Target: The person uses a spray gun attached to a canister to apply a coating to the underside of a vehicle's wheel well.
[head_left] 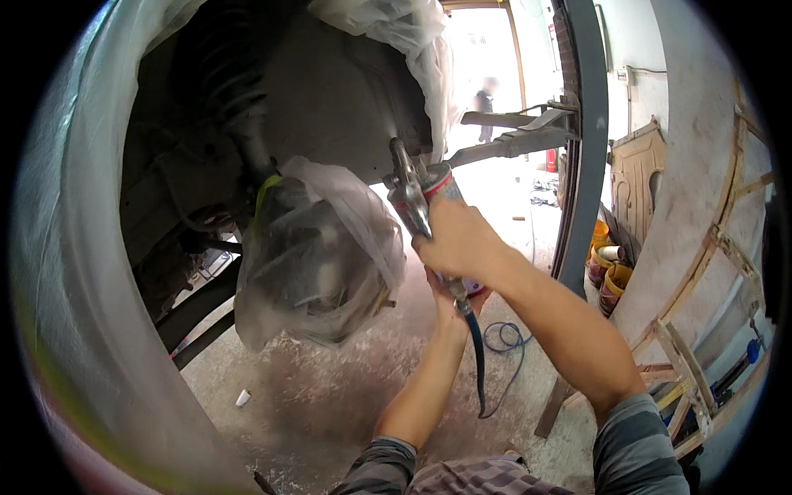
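Observation:
My right hand (466,239) is wrapped round the grip of a metal air spray gun (406,191), which points up into a dark wheel arch (338,91). A pale mist shows just beyond its nozzle. Attached to the gun is a can (441,181) with a red band, partly covered by my right hand. Underneath, my left hand (445,297) holds the can's lower end, its fingers mostly hidden. A dark air hose (477,355) hangs from the gun's handle. Left of the gun, clear plastic film (322,247) wraps the wheel hub.
Plastic sheeting (74,231) drapes the body at left, and more film (425,41) edges the arch. A coil spring (231,74) stands inside it. To the right are a grey post (582,165), buckets (615,285) and a wooden frame (685,363). A person (485,103) stands far off.

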Motion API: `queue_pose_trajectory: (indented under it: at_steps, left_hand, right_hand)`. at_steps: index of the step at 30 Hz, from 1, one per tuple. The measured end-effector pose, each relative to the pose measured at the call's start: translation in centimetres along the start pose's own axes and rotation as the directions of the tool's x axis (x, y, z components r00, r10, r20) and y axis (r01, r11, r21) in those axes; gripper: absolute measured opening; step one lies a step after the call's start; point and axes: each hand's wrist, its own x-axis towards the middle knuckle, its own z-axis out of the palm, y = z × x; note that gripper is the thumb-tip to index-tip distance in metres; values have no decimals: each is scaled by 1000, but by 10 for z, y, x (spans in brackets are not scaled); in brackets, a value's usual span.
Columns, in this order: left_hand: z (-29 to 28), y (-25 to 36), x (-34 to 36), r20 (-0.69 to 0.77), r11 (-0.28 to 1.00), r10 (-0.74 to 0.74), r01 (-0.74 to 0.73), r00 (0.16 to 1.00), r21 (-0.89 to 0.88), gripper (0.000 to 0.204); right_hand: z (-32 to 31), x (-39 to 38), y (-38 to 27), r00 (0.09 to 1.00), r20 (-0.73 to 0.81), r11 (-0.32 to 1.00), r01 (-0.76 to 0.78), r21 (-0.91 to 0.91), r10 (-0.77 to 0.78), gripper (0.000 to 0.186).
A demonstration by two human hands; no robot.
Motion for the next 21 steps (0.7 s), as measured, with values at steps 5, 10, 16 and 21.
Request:
queue_pose_trajectory:
  at_steps: [5, 10, 16, 21]
  left_hand:
    - [-7, 16, 13, 105, 996, 62, -69, 992, 64, 62]
    - [-5, 31, 30, 139, 991, 92, -104, 986, 81, 62]
    - [-76, -25, 5, -108, 969, 239, -230, 965, 87, 61]
    - [-121, -80, 4, -241, 936, 352, -341, 904, 87, 62]
  right_hand:
    - [5, -11, -12, 958, -249, 988, 153, 22, -143, 33]
    - [3, -6, -12, 966, -238, 990, 120, 80, -98, 34]
    - [14, -25, 55, 977, 203, 942, -123, 312, 60, 33]
    - [48, -76, 109, 993, 109, 915, 1, 403, -49, 32]
